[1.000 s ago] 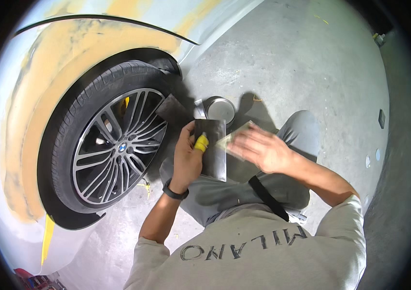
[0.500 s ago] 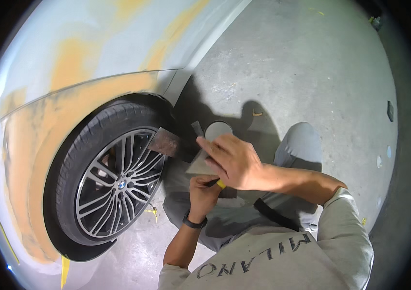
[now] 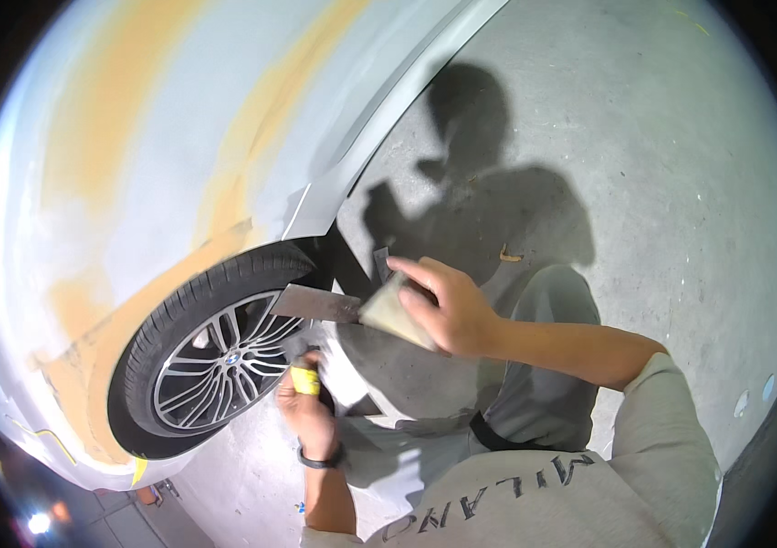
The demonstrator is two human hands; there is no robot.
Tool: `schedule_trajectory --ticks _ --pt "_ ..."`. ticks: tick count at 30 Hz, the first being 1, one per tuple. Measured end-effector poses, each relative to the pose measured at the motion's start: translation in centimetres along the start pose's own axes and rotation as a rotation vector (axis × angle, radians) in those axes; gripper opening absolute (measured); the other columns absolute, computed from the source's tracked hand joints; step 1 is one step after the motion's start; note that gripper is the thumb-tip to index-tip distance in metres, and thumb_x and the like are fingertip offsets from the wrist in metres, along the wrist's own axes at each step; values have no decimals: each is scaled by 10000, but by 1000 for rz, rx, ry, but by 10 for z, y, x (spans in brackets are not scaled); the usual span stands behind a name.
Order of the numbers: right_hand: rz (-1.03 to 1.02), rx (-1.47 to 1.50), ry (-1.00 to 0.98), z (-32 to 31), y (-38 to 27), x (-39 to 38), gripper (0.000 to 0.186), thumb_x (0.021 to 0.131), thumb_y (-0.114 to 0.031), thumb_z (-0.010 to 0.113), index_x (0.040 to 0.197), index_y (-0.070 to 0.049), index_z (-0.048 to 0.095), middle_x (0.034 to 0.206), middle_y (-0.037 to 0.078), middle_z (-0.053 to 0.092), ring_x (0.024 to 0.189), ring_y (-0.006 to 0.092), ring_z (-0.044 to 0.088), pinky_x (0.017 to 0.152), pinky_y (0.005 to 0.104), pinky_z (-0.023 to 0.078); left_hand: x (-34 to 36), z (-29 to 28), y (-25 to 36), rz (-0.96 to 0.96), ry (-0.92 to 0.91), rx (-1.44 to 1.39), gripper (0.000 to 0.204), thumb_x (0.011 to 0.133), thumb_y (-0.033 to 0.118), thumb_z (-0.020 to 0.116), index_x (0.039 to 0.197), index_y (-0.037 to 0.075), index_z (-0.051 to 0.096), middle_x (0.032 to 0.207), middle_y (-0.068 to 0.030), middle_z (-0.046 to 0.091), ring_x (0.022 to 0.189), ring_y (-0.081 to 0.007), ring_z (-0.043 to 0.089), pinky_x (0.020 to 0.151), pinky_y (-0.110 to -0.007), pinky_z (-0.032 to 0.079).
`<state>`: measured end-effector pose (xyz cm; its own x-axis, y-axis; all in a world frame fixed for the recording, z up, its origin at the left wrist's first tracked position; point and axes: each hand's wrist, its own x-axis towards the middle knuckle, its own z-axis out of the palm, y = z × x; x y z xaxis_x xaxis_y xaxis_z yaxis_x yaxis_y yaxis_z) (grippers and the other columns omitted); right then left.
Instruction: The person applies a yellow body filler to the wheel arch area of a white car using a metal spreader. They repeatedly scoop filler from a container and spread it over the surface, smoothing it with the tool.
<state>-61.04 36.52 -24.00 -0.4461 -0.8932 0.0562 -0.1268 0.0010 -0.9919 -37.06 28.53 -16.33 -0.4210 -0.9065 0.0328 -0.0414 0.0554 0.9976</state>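
Note:
My right hand (image 3: 452, 306) grips a cream-coloured flat, wedge-shaped piece (image 3: 393, 310), with the index finger stretched along its upper side. In my left hand (image 3: 308, 425), closed beside the wheel, is a small dark item with a yellow band (image 3: 304, 380); motion blur hides its exact kind. The hands are apart. A thin brownish metal plate (image 3: 315, 302) reaches from near the cream piece toward the tire (image 3: 197, 306). Just beyond my right fingertips stands a narrow grey strip (image 3: 382, 264).
At the left is a pale car body (image 3: 169, 119) with yellow-orange filler patches (image 3: 69, 361) around the wheel arch and panels. My bent knee (image 3: 553, 301) is at the right. A small tan scrap (image 3: 510, 255) lies on the concrete floor (image 3: 662, 183).
My hands have separated; the left moved away to the left with the yellow-banded item, while the right keeps the cream piece. The view has shifted, and the round can top seen before is hidden.

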Motion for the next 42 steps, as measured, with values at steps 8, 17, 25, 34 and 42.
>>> schedule_trajectory --ticks 8,17,25,34,42 --pt "8 -13 -470 -31 -16 -8 639 1020 -271 705 1544 7 469 1287 228 679 1162 364 675 1013 407 522 -3 70 13 -41 272 -93 771 919 -114 431 1662 41 297 1605 -171 447 1355 -247 549 1169 -368 426" --pt "-1280 46 -410 -25 -83 -22 343 922 -110 729 1256 -177 769 1182 81 666 1134 275 640 1110 574 488 -10 57 18 -319 42 -297 481 1049 54 523 1522 -14 477 1323 -56 648 1128 -115 616 999 -254 478" --pt "-882 -664 -221 -72 -30 -33 446 968 -131 648 1407 -204 671 1272 89 624 1191 285 638 1191 562 433 -19 47 10 -241 -108 -402 480 1047 44 529 1519 -26 478 1358 -62 646 1183 -149 619 1069 -296 460" --pt "-1010 -648 60 -40 -124 -46 652 877 -54 650 1516 -166 580 1328 149 654 1214 338 661 1021 450 590 -5 15 55 -63 -155 -486 399 1074 68 543 1465 -11 529 1320 -64 673 1138 -130 630 1014 -284 484" --pt "-1149 -547 6 8 -162 -36 407 899 22 671 1288 -95 693 1278 158 703 1082 367 729 890 439 638 -10 -24 111 -43 -37 -341 489 1085 168 523 1536 -16 481 1326 -82 674 1169 -174 651 1042 -321 505"
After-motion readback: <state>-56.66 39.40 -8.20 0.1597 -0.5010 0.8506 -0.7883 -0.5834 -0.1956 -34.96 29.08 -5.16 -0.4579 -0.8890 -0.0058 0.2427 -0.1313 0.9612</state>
